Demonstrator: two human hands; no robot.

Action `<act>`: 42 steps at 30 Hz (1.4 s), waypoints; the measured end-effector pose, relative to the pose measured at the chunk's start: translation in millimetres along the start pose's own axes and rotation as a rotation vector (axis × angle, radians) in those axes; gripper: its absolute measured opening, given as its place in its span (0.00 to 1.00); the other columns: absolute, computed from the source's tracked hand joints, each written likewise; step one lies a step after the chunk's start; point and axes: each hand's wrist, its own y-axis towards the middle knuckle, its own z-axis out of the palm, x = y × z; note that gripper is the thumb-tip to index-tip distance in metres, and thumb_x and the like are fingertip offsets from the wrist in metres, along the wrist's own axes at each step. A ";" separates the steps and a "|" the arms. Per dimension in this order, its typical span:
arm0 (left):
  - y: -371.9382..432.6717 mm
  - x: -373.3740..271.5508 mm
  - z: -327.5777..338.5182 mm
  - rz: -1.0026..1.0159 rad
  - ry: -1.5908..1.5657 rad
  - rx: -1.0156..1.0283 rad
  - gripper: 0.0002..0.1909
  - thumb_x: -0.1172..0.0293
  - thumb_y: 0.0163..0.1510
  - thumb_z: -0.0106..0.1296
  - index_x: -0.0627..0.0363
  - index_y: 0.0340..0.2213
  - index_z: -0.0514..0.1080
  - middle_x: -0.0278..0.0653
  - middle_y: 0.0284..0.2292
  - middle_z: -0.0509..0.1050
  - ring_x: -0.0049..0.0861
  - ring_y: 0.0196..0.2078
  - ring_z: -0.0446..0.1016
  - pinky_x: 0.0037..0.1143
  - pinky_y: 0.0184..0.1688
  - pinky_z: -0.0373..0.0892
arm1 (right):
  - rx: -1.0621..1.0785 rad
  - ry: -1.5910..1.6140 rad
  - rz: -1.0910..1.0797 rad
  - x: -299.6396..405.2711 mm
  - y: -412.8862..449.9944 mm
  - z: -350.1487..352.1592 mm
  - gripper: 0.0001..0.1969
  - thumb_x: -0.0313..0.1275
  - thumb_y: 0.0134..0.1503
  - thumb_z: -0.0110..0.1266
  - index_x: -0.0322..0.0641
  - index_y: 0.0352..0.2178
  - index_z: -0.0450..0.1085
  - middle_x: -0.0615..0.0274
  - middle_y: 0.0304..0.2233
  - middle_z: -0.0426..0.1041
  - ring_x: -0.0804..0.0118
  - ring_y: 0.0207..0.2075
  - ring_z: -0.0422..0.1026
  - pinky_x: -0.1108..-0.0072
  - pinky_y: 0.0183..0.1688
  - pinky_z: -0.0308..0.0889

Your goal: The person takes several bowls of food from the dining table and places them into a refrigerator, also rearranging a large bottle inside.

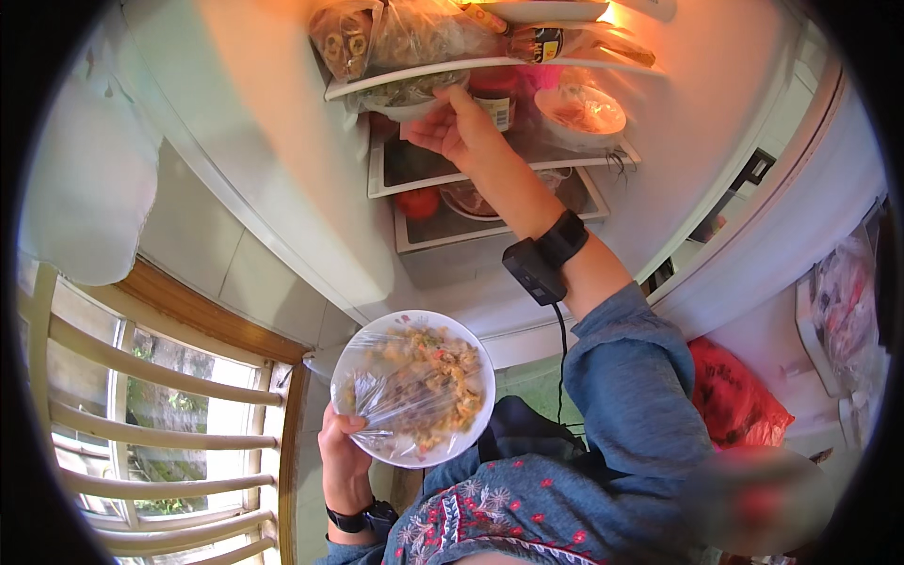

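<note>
My left hand [341, 441] grips the lower left rim of a white plate of cooked food [413, 388], which clear plastic film covers. Inside the open fridge, my right hand [452, 131] reaches to a film-covered bowl of greens [406, 99] under the upper shelf. Its thumb and fingers are at the bowl's near right side; whether they grip it is unclear. A jar with a red lid [498, 99] stands just behind that hand. Farther right on the same shelf sits a white bowl under plastic film [580, 116].
Bagged food [346, 42] and a dark-labelled bottle [537, 44] lie on the upper shelf [494, 66]. Lower down are a red round item [417, 203] and a covered dish [470, 201]. The fridge door [770, 247] stands open at right, near a red plastic bag [738, 395]. A barred window [169, 395] is at left.
</note>
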 end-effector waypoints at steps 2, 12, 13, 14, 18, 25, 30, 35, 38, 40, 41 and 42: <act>0.6 2.7 -4.0 -0.012 0.002 0.012 0.32 0.74 0.32 0.38 0.71 0.45 0.59 0.50 0.41 0.67 0.38 0.43 0.67 0.32 0.48 0.61 | -0.033 -0.014 0.023 2.3 -1.7 -2.9 0.10 0.34 0.48 0.49 0.36 0.26 0.64 0.56 0.19 0.68 0.56 0.25 0.71 0.63 0.34 0.70; 1.0 1.0 -0.1 -0.035 -0.003 -0.009 0.33 0.74 0.29 0.41 0.73 0.43 0.59 0.50 0.39 0.68 0.37 0.41 0.69 0.29 0.46 0.64 | 0.026 0.006 0.163 -12.9 -107.9 -20.4 0.11 0.35 0.49 0.49 0.37 0.27 0.64 0.63 0.19 0.66 0.64 0.21 0.70 0.67 0.30 0.70; 3.1 1.2 -2.0 -0.047 -0.001 0.006 0.33 0.74 0.29 0.41 0.73 0.43 0.59 0.50 0.39 0.68 0.38 0.41 0.69 0.29 0.46 0.64 | 0.046 0.024 0.197 -16.8 -119.9 -24.5 0.11 0.35 0.49 0.48 0.37 0.27 0.64 0.63 0.18 0.66 0.64 0.21 0.69 0.68 0.29 0.70; 4.8 1.6 -4.1 -0.058 0.005 0.011 0.33 0.74 0.29 0.41 0.73 0.43 0.59 0.50 0.39 0.68 0.38 0.41 0.69 0.29 0.46 0.64 | 0.067 0.042 0.230 -20.1 -131.3 -28.6 0.12 0.36 0.49 0.48 0.36 0.28 0.64 0.64 0.18 0.66 0.64 0.21 0.69 0.68 0.28 0.70; 6.5 0.7 -8.9 -0.083 0.034 0.052 0.34 0.73 0.29 0.42 0.73 0.44 0.59 0.51 0.40 0.68 0.38 0.41 0.68 0.30 0.47 0.63 | 0.054 0.024 0.224 -21.2 -177.9 -46.6 0.12 0.36 0.49 0.46 0.36 0.27 0.64 0.62 0.18 0.66 0.64 0.19 0.69 0.68 0.26 0.68; 5.4 0.6 -10.1 -0.111 0.070 0.043 0.37 0.71 0.27 0.43 0.73 0.45 0.58 0.53 0.41 0.66 0.41 0.42 0.68 0.32 0.47 0.63 | -0.189 -0.055 0.070 -8.4 -238.3 -98.8 0.11 0.35 0.48 0.45 0.35 0.24 0.63 0.61 0.17 0.66 0.61 0.18 0.70 0.69 0.24 0.70; 4.6 0.5 -15.8 -0.122 0.086 0.056 0.37 0.71 0.27 0.42 0.72 0.45 0.58 0.53 0.41 0.66 0.42 0.42 0.68 0.33 0.47 0.63 | -0.462 -0.139 -0.123 -3.4 -233.3 -132.9 0.10 0.32 0.47 0.47 0.34 0.26 0.61 0.61 0.18 0.63 0.60 0.18 0.69 0.68 0.25 0.69; 4.4 1.1 -9.8 -0.126 0.104 0.083 0.37 0.70 0.27 0.43 0.72 0.46 0.57 0.53 0.42 0.66 0.41 0.42 0.67 0.33 0.46 0.63 | -0.570 -0.139 -0.259 4.9 -205.8 -165.0 0.10 0.32 0.46 0.49 0.34 0.26 0.61 0.61 0.21 0.62 0.61 0.20 0.69 0.69 0.26 0.69; 3.7 2.0 -12.0 -0.103 0.091 0.076 0.37 0.70 0.29 0.43 0.72 0.47 0.55 0.55 0.41 0.66 0.43 0.40 0.69 0.34 0.43 0.68 | -0.584 -0.166 -0.293 6.2 -185.3 -177.7 0.11 0.33 0.46 0.49 0.34 0.25 0.61 0.60 0.22 0.62 0.61 0.22 0.69 0.68 0.27 0.70; 3.6 2.0 -11.6 -0.098 0.099 0.069 0.37 0.70 0.29 0.43 0.72 0.47 0.55 0.55 0.41 0.66 0.43 0.40 0.69 0.34 0.43 0.68 | -0.609 -0.147 -0.282 7.9 -170.8 -185.0 0.11 0.33 0.46 0.49 0.34 0.25 0.61 0.60 0.22 0.62 0.60 0.22 0.69 0.68 0.28 0.70; 3.8 1.5 -11.9 -0.094 0.105 0.064 0.38 0.70 0.29 0.43 0.72 0.47 0.55 0.55 0.41 0.66 0.43 0.40 0.69 0.34 0.43 0.68 | -0.636 -0.132 -0.273 8.1 -163.7 -188.3 0.11 0.33 0.46 0.49 0.33 0.26 0.61 0.59 0.22 0.63 0.60 0.22 0.69 0.67 0.28 0.70; 4.2 2.0 -12.1 -0.090 0.103 0.064 0.38 0.70 0.29 0.43 0.72 0.47 0.55 0.55 0.41 0.66 0.43 0.40 0.69 0.34 0.43 0.68 | -0.631 -0.133 -0.273 10.1 -156.9 -194.9 0.11 0.33 0.46 0.49 0.33 0.26 0.61 0.59 0.22 0.63 0.60 0.22 0.69 0.67 0.28 0.70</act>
